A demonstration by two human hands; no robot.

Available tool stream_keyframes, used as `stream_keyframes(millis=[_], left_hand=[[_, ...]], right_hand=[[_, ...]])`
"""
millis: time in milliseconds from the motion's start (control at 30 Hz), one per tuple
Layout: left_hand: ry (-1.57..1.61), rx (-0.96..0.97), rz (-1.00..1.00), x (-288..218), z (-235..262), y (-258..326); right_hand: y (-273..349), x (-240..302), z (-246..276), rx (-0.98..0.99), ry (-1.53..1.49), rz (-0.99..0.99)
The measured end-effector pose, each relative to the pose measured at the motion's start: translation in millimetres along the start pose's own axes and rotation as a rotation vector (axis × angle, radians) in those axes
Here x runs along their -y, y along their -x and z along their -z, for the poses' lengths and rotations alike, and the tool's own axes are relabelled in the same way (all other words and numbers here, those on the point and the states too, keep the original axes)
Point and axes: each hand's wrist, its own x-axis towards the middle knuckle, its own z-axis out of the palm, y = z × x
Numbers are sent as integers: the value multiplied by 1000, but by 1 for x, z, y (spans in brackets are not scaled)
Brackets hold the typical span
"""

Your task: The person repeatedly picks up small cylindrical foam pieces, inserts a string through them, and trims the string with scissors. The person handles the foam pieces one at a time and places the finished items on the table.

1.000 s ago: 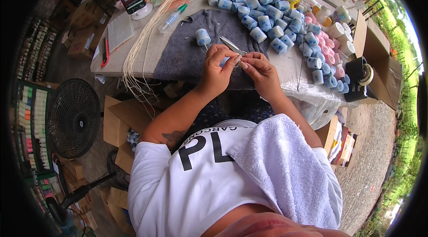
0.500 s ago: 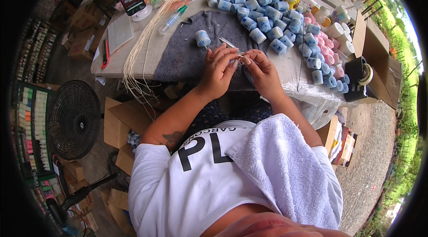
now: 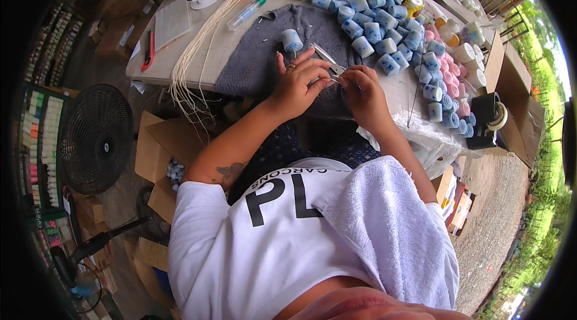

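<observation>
My left hand (image 3: 298, 84) pinches one end of a short, thin, pale strand (image 3: 334, 80) between thumb and forefinger, its other fingers spread. My right hand (image 3: 365, 91) has its fingertips closed on the strand's other end, close to the left. Just beyond them, scissors (image 3: 327, 58) rest on a dark grey towel (image 3: 252, 64), blades slightly apart and handles hidden by my right hand. A stubby blue-and-white cylinder (image 3: 292, 40), which looks like a candle, sits on the towel beyond my left fingers.
Many similar cylinders (image 3: 372, 32) are heaped beyond my right hand, with pink ones (image 3: 451, 73) beside them. Long pale cords (image 3: 195, 61) hang over the table edge at left, near a red-and-black cutter (image 3: 148, 49) and a green-capped marker (image 3: 247, 13). A tape dispenser (image 3: 485, 118) stands at right.
The view has shifted, so the table appears higher and farther right. My hands have drawn slightly apart at the fingertips, and more of the scissors shows between them.
</observation>
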Motion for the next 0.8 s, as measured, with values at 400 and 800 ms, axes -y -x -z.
stream_keyframes(millis=[400,800], left_hand=[[-34,-56,-60,-5,5,0],[-74,-171,-74,-8,0,-11]], right_hand=[[-6,-1,1,-1,64,62],[-10,-2,0,-35,38,86]])
